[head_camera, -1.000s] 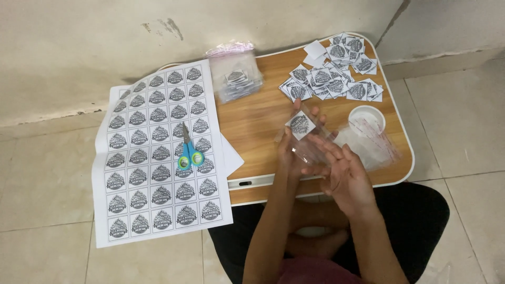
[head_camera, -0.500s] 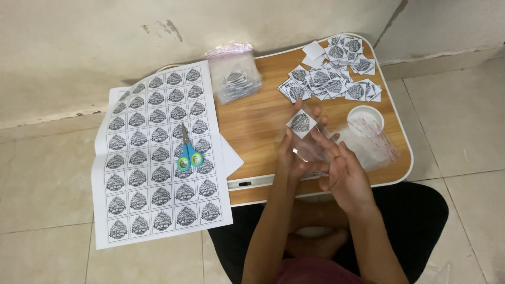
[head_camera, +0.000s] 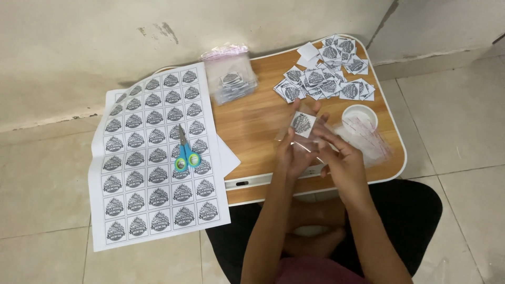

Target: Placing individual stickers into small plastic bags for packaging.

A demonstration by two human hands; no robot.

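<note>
wooden table, label sheet, cut labels

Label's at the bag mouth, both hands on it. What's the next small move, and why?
Probably slide the label down into the clear bag: it stands at the bag's top, above the left hand, while the right hand steadies the bag from the side.

Label: small white square of paper with a dark round printed emblem, tilted slightly, held up right of the frame's centre.
Clear bag: thin transparent plastic pouch, slightly crumpled, held just below and around the label; whether the label is inside cannot be told.
</note>
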